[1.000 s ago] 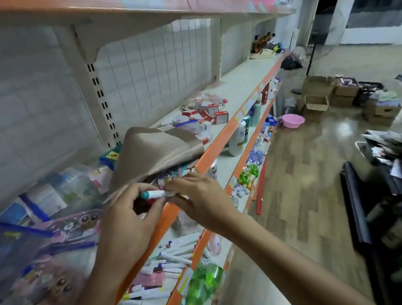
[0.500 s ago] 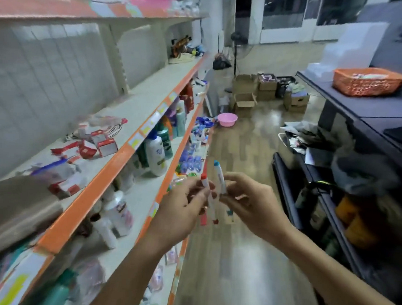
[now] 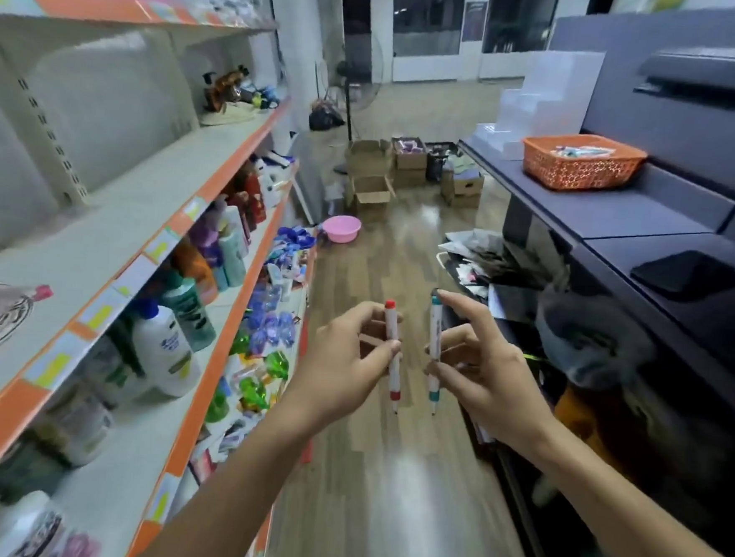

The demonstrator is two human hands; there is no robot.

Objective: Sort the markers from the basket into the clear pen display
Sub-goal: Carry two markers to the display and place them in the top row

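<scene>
The left hand (image 3: pixel 342 363) pinches a red marker (image 3: pixel 392 354), the right hand (image 3: pixel 481 369) a teal marker (image 3: pixel 434 348). The basket (image 3: pixel 582 171) holds more; the clear pen display (image 3: pixel 548 95) looks empty

red marker (image 3: pixel 392 354): white barrel, red cap up, upright, pinched in my left hand (image 3: pixel 342 363)
teal marker (image 3: pixel 433 352): same build, upright, in my right hand (image 3: pixel 481 373), just right of red
basket (image 3: pixel 577 177): orange lattice, far right, holding more markers (image 3: pixel 583 150)
pen display (image 3: pixel 548 95): clear, stepped, behind basket
</scene>
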